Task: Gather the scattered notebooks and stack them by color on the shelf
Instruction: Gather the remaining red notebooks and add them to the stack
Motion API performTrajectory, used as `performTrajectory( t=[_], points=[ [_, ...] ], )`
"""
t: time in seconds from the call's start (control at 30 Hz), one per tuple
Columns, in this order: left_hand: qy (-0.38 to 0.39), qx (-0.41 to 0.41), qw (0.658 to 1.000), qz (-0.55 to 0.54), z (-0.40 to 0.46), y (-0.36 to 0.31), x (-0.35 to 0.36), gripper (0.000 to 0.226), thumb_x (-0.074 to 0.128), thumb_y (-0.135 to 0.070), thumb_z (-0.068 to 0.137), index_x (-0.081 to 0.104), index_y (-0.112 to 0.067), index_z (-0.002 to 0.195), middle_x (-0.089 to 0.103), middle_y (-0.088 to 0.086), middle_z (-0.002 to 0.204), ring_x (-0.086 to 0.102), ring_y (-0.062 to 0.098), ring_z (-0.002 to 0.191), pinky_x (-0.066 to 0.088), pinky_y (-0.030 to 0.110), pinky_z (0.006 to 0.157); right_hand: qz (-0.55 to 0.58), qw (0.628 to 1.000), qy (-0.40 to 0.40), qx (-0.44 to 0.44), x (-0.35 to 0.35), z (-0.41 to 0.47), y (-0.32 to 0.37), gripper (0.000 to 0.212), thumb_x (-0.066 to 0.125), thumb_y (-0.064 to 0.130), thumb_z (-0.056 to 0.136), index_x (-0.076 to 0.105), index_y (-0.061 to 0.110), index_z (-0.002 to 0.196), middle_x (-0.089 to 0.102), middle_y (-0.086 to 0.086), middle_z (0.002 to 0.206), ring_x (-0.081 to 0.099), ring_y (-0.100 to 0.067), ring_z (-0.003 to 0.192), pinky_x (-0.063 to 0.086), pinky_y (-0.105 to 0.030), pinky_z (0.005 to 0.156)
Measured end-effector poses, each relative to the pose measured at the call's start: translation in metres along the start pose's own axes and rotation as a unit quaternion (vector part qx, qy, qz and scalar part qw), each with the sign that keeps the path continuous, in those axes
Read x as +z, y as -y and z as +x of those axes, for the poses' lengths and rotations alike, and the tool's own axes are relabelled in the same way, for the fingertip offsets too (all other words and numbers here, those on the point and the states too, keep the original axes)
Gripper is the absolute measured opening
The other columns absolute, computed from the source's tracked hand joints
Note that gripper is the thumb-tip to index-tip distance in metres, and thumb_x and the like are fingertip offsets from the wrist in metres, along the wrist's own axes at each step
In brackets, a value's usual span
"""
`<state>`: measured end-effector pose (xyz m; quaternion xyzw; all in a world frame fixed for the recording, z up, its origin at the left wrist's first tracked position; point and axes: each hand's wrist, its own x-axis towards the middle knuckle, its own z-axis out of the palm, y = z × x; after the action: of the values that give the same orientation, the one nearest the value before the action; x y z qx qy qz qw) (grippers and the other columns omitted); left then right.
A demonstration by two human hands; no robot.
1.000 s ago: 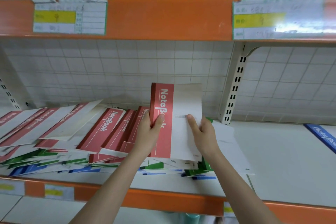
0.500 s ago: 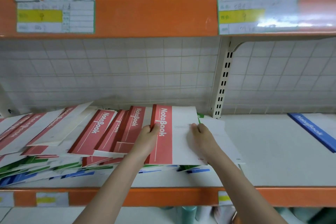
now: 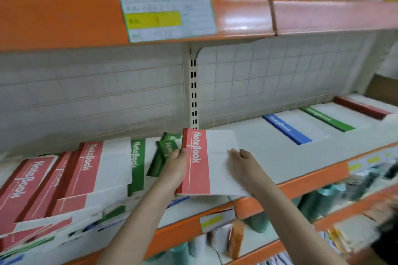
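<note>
Red notebooks [image 3: 197,163] held in both of my hands above the shelf's [image 3: 301,175] front edge.

My left hand [image 3: 175,169] grips the stack's red spine, fingers curled round its left edge; my right hand [image 3: 242,168] rests on the white cover, and I cannot tell whether its fingers curl round the far edge. Left of this stack, a scattered heap of notebooks [image 3: 71,187] lies fanned on the shelf, red covers uppermost, green ones [image 3: 165,153] just beside my left hand. Right of the stack and well apart, a blue pile [image 3: 287,129], a green pile [image 3: 327,118] and a red pile [image 3: 364,107] lie side by side. Above the stack, a price label [image 3: 168,17] fronts the upper shelf [image 3: 64,21].
</note>
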<state>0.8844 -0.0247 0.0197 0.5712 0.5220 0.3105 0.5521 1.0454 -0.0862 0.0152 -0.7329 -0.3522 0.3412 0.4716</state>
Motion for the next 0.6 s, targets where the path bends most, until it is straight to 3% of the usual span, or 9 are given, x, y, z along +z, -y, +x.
performTrajectory(
  t=[0.07, 0.2, 0.37, 0.5, 0.6],
  points=[
    [0.028, 0.001, 1.0, 0.011, 0.001, -0.006, 0.027, 0.034, 0.029, -0.045, 0.102, 0.055, -0.023, 0.105, 0.069, 0.001, 0.088, 0.069, 0.012, 0.07, 0.047, 0.024, 0.055, 0.0, 1.0, -0.019, 0.014, -0.026, 0.0, -0.01, 0.03, 0.031, 0.033, 0.101, 0.052, 0.011, 0.106, 0.056, -0.001, 0.087, 0.055, -0.013, 0.073, 0.037, -0.024, 0.053],
    [0.073, 0.015, 0.997, 0.024, 0.001, -0.019, 0.088, 0.037, 0.032, -0.045, 0.101, 0.057, -0.02, 0.109, 0.07, 0.004, 0.091, 0.069, 0.018, 0.077, 0.05, 0.027, 0.063, -0.016, 0.996, -0.079, 0.036, -0.083, 0.001, -0.029, 0.031, 0.033, 0.036, 0.099, 0.053, 0.013, 0.096, 0.055, -0.002, 0.085, 0.051, -0.013, 0.07, 0.034, -0.026, 0.055],
    [0.141, 0.024, 0.989, 0.039, -0.007, -0.037, 0.183, 0.032, 0.034, -0.042, 0.101, 0.056, -0.02, 0.107, 0.07, 0.003, 0.09, 0.07, 0.014, 0.073, 0.048, 0.021, 0.053, -0.009, 0.987, -0.153, 0.051, -0.171, -0.003, -0.061, 0.029, 0.034, 0.033, 0.097, 0.053, 0.012, 0.093, 0.053, -0.002, 0.08, 0.049, -0.013, 0.066, 0.033, -0.026, 0.054],
    [0.192, 0.03, 0.98, 0.041, -0.018, -0.049, 0.257, 0.031, 0.037, -0.041, 0.1, 0.058, -0.019, 0.103, 0.071, 0.002, 0.085, 0.069, 0.012, 0.068, 0.046, 0.02, 0.051, -0.024, 0.977, -0.203, 0.054, -0.241, -0.004, -0.09, 0.026, 0.034, 0.032, 0.096, 0.049, 0.011, 0.095, 0.047, -0.001, 0.083, 0.046, -0.02, 0.077, 0.032, -0.027, 0.068],
    [0.23, 0.023, 0.973, 0.019, -0.022, -0.055, 0.312, 0.03, 0.038, -0.035, 0.101, 0.058, -0.014, 0.109, 0.071, 0.008, 0.093, 0.069, 0.02, 0.078, 0.049, 0.024, 0.059, -0.02, 0.972, -0.224, 0.066, -0.287, -0.002, -0.109, 0.027, 0.035, 0.032, 0.098, 0.048, 0.009, 0.095, 0.052, -0.005, 0.089, 0.049, -0.022, 0.082, 0.038, -0.03, 0.072]
  ],
)
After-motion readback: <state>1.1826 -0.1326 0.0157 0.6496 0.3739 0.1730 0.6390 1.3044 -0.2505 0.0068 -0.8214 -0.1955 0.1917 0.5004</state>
